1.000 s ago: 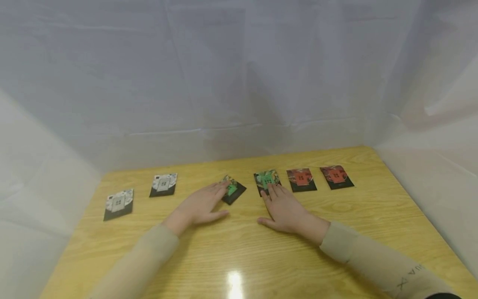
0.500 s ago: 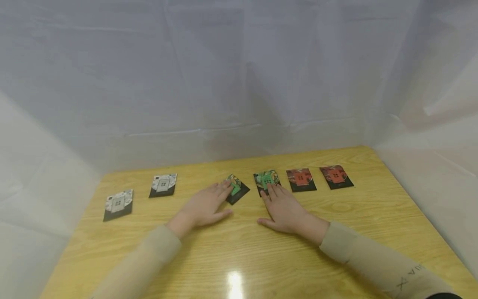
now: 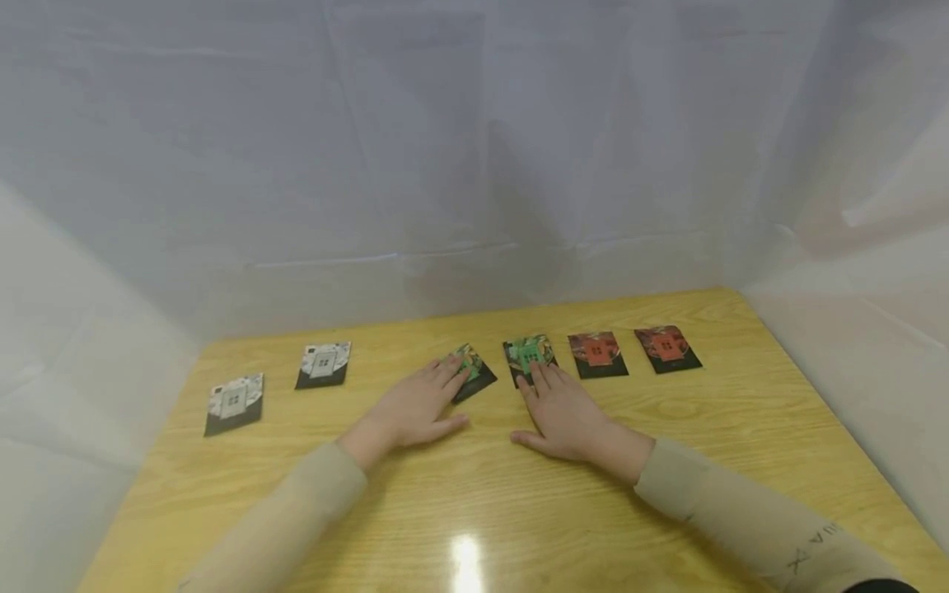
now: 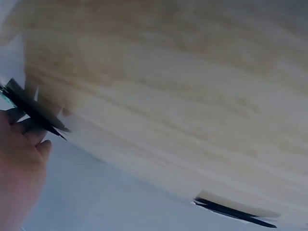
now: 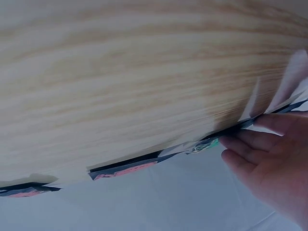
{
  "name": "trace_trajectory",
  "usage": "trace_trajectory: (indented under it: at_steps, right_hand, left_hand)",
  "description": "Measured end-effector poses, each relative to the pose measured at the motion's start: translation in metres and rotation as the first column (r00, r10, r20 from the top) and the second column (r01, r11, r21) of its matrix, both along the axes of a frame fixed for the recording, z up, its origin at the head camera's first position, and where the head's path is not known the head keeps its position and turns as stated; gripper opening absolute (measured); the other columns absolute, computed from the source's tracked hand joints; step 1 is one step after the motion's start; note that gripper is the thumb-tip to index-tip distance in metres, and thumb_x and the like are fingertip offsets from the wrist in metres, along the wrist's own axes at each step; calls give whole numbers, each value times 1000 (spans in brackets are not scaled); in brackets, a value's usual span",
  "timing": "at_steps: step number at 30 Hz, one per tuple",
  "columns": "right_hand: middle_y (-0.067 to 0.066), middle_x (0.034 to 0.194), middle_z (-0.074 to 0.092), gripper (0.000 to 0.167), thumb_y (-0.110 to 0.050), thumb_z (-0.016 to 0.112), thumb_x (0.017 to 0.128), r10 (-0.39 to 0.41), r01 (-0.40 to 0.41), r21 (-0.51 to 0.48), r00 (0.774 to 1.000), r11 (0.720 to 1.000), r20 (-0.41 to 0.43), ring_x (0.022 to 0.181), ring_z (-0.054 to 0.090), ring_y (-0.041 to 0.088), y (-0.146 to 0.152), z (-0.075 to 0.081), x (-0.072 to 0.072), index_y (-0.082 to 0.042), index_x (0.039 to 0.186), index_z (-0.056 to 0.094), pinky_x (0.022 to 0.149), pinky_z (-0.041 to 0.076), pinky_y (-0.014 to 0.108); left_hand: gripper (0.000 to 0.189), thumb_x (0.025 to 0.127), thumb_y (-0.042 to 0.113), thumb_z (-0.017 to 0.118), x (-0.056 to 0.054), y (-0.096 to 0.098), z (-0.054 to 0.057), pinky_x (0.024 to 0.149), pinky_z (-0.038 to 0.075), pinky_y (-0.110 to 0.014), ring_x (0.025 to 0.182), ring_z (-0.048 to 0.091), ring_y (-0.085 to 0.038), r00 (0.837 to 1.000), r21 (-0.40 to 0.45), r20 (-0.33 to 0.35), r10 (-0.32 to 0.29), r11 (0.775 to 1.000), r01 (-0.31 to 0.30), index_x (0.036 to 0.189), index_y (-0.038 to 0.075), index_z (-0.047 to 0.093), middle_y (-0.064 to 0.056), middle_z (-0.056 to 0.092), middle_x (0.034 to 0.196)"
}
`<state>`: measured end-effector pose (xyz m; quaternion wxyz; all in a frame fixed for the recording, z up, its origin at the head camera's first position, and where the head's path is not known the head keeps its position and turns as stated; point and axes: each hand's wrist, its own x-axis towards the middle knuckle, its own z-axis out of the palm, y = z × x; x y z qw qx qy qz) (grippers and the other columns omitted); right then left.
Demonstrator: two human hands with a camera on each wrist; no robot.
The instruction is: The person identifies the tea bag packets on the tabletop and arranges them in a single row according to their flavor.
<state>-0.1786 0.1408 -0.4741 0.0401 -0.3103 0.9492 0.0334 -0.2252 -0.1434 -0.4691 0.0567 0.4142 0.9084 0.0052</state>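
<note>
My left hand (image 3: 418, 405) lies flat, its straight fingertips resting on a green-and-black packet (image 3: 477, 380) that sits turned at an angle. The fingers cover that packet's left part. To the right, my right hand (image 3: 565, 412) rests with spread, straight fingers on the lower part of a second green packet (image 3: 529, 352), which stands nearly square to the table's far edge. In the left wrist view the fingers (image 4: 33, 134) touch the dark lower edge of a packet. The right wrist view has the fingertips (image 5: 236, 144) against the green packet's edge.
Two red packets (image 3: 598, 352) (image 3: 668, 347) lie right of the green ones. On the left lie two white-and-black packets (image 3: 324, 364) (image 3: 235, 402), the outer one nearer me. White sheeting (image 3: 474, 165) rises behind and beside the wooden table (image 3: 474, 494).
My left hand has slid slightly right, and the angled green packet has shifted right with it, closer to the other green packet. The right hand has stayed in place.
</note>
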Motion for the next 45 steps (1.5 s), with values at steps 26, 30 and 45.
trace_trajectory:
  at_steps: [26,30,45]
  right_hand:
    - [35,166,33,91,-71,39,106,-35,35,-3,999,999,30,158,34,48,-4,1,0,2,161,40,132,31,58]
    - [34,167,33,91,-71,38,106,-46,46,-2,998,999,38,158,34,47,-5,2,0,2,161,40,132,31,58]
    - [34,168,30,89,-69,40,107,-91,94,-43,993,995,69,159,31,47,-7,0,0,1,162,39,133,28,58]
  left_hand:
    - [84,108,62,41,-22,0,-6,136,22,-48,165,23,-34,999,-28,5,-53,998,53,166,2,32,-17,21,177]
    - [83,108,62,41,-22,1,-4,136,21,-48,165,23,-34,998,-29,5,-55,998,55,166,3,32,-17,21,177]
    - [82,109,61,42,-22,-5,0,136,23,-50,164,24,-36,998,-65,0,-67,996,67,167,5,30,-17,22,177]
